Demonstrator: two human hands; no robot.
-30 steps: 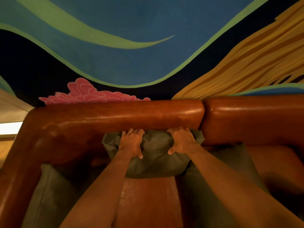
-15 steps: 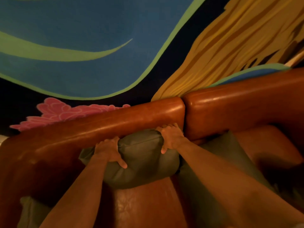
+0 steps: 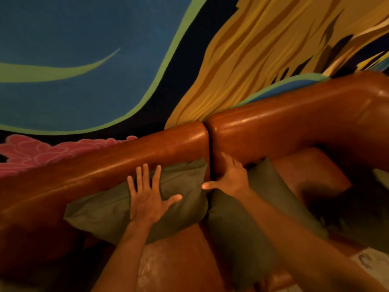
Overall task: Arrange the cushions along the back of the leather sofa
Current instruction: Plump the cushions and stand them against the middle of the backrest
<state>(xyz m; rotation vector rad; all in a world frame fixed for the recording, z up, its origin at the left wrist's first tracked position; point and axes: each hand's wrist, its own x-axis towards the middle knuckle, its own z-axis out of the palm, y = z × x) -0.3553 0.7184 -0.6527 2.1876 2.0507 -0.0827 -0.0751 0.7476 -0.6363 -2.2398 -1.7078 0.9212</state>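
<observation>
A dark green cushion leans against the back of the brown leather sofa, just left of the seam between its two back sections. My left hand lies flat on this cushion with the fingers spread. My right hand is open too, at the seam, its fingers against the sofa back and its thumb pointing at the first cushion. A second green cushion leans to the right, partly under my right forearm.
A painted wall in blue, green, yellow and pink rises right behind the sofa. The sofa's right arm curves forward at the far right, with a pale green cushion edge below it. Bare leather seat lies between my forearms.
Both hands have let go of the cushion's top edge and opened flat. The cushion now rests spread out against the sofa back. The view has swung to the right.
</observation>
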